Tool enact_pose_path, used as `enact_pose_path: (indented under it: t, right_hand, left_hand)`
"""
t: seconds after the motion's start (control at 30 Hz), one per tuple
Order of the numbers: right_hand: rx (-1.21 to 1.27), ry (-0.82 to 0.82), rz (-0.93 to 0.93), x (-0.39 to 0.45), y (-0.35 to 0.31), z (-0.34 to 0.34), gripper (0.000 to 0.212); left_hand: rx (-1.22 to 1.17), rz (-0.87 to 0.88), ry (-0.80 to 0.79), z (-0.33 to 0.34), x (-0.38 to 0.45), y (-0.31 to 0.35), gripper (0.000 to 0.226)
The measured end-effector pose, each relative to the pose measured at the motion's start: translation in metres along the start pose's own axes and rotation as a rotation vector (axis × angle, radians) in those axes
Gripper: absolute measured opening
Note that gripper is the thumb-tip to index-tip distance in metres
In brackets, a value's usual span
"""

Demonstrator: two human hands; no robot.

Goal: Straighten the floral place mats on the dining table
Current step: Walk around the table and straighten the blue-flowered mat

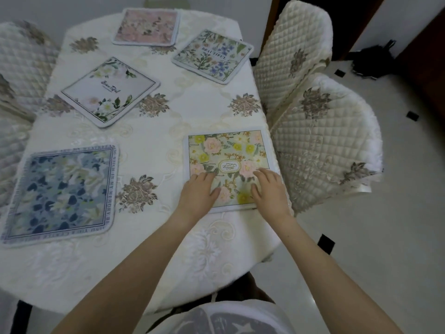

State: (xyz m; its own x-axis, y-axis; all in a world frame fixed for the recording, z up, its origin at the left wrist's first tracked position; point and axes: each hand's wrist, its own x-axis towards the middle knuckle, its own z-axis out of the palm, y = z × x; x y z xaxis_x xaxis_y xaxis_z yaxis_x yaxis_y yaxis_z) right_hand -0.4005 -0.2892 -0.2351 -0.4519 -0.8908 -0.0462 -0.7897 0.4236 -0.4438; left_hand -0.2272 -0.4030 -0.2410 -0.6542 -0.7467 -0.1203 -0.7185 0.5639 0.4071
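A: Head view — both hands lie flat on the yellow-and-pink mat (227,168) at the table's near right edge. Left hand (199,189) and right hand (269,189) press palms down with fingers spread, gripping nothing.

B: How would it handle?

A: It looks thin, light and soft. It would likely slide on the tablecloth (154,141) under flat pressure; pinching a corner might buckle it.

B: And the others?

A: The white mat (109,91) and the "Beautiful" mat (213,55) sit skewed. The blue mat (60,194) and the pink mat (147,26) look roughly square. The quilted chair (322,145) stands just beside the held mat.
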Motion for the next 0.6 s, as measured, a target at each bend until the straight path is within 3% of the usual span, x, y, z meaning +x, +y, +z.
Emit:
enact_pose_path:
  t: [0.27, 0.47, 0.6]
  right_hand:
    - [0.054, 0.359, 0.107, -0.090, -0.030, -0.054, 0.032]
    - [0.019, 0.506, 0.268, -0.192, -0.039, -0.075, 0.037]
    - [-0.096, 0.468, 0.404, -0.258, -0.032, -0.066, 0.046]
  left_hand:
    - [-0.064, 0.383, 0.196, -0.068, -0.048, 0.045, 0.035]
    - [-0.078, 0.588, 0.134, -0.065, -0.104, 0.080, 0.042]
    - [-0.012, 0.763, 0.036, -0.038, -0.140, 0.101, 0.047]
